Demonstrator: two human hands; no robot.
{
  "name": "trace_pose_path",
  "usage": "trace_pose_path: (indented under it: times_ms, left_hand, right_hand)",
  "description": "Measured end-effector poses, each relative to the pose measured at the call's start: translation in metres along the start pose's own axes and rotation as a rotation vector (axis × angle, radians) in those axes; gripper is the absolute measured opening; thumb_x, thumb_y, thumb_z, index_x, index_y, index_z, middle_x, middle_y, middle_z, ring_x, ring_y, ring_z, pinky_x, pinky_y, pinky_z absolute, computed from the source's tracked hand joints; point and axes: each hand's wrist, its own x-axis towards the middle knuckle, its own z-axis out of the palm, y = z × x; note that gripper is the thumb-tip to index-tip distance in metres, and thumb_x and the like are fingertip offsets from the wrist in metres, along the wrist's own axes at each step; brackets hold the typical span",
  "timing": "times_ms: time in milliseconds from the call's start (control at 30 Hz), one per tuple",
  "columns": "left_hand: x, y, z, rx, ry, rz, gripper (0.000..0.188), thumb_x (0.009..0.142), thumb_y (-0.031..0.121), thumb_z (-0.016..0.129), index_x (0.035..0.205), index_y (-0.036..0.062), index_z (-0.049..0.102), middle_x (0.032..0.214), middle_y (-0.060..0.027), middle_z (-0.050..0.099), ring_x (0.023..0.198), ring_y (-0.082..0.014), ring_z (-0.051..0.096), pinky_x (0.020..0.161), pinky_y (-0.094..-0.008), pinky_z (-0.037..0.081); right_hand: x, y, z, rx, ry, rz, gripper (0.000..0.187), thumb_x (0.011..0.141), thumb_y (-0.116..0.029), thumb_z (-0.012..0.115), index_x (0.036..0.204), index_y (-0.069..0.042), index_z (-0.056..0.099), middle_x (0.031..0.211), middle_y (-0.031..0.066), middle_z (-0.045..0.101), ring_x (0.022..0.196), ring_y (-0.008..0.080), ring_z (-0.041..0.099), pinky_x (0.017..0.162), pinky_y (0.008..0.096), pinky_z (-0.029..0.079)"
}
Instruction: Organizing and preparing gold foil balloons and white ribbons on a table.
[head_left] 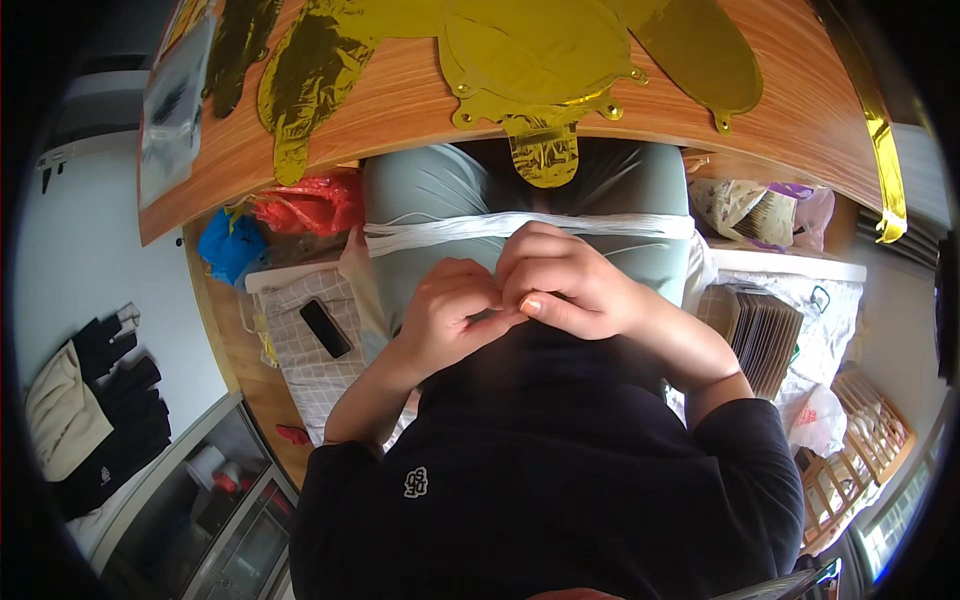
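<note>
My left hand (450, 312) and my right hand (565, 278) meet above my lap, thumbs and fingertips pressed together. Both are closed, and whatever they pinch is hidden or too small to make out. Just beyond them a bundle of white strands (440, 231) lies across my thighs, close to the right hand's knuckles. On the wooden table (400, 105) in front, a flat gold foil piece (540, 50), which looks like a deflated balloon, has a tab hanging over the edge. More gold foil pieces (310, 85) lie on either side of it.
A black phone (326, 328) rests on the checked cloth at my left. To my right stands a row of brown cards (765, 340). Red plastic (310, 203) and a blue bag (230, 245) sit under the table's left side. A gold strip (886, 180) hangs off its right end.
</note>
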Motion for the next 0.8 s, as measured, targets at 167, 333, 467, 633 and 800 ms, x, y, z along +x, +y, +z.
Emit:
trace_pose_path:
  times_ms: [167, 333, 467, 633, 800]
  left_hand:
    - [-0.003, 0.0, 0.004, -0.04, -0.064, -0.018, 0.017, 0.072, 0.015, 0.082, 0.077, 0.0077, 0.067, 0.073, -0.004, 0.065, 0.069, -0.0235, 0.061, 0.066, -0.0355, 0.044]
    - [-0.007, -0.001, 0.004, -0.13, -0.108, -0.073, 0.016, 0.075, 0.015, 0.08, 0.078, 0.0069, 0.067, 0.073, -0.0052, 0.064, 0.069, -0.025, 0.061, 0.067, -0.036, 0.045]
    - [-0.005, 0.001, 0.005, -0.142, -0.109, -0.082, 0.016, 0.075, 0.016, 0.08, 0.08, 0.007, 0.067, 0.074, -0.0056, 0.065, 0.071, -0.0255, 0.062, 0.069, -0.0359, 0.046]
    - [-0.005, 0.005, 0.005, -0.211, -0.143, -0.129, 0.014, 0.076, 0.013, 0.079, 0.081, 0.0064, 0.068, 0.077, -0.0054, 0.067, 0.074, -0.0252, 0.064, 0.072, -0.0356, 0.048]
    - [-0.014, 0.003, 0.005, -0.503, -0.143, -0.267, 0.012, 0.086, 0.009, 0.073, 0.088, 0.003, 0.063, 0.083, -0.0059, 0.068, 0.081, -0.0197, 0.069, 0.076, -0.0301, 0.052]
  right_hand:
    - [0.002, 0.0, 0.008, -0.108, 0.029, -0.032, 0.026, 0.099, -0.02, 0.052, 0.081, -0.005, 0.06, 0.081, 0.0085, 0.06, 0.08, 0.0287, 0.056, 0.075, 0.0397, 0.045]
    - [0.002, 0.0, 0.011, -0.103, 0.034, -0.021, 0.023, 0.098, -0.018, 0.054, 0.079, -0.005, 0.059, 0.079, 0.0073, 0.06, 0.076, 0.0288, 0.056, 0.072, 0.0399, 0.045]
    - [0.003, 0.001, 0.011, -0.068, 0.027, -0.015, 0.023, 0.097, -0.016, 0.055, 0.077, -0.005, 0.057, 0.075, 0.007, 0.059, 0.072, 0.029, 0.054, 0.069, 0.0394, 0.044]
    - [0.001, 0.0, 0.009, 0.052, -0.02, 0.052, 0.027, 0.098, -0.016, 0.055, 0.074, -0.004, 0.056, 0.07, 0.0069, 0.057, 0.068, 0.029, 0.052, 0.067, 0.0382, 0.043]
    - [-0.008, 0.001, 0.007, 0.179, 0.009, 0.155, 0.028, 0.099, -0.017, 0.055, 0.075, -0.003, 0.058, 0.073, 0.0057, 0.059, 0.069, 0.0233, 0.053, 0.067, 0.0339, 0.043]
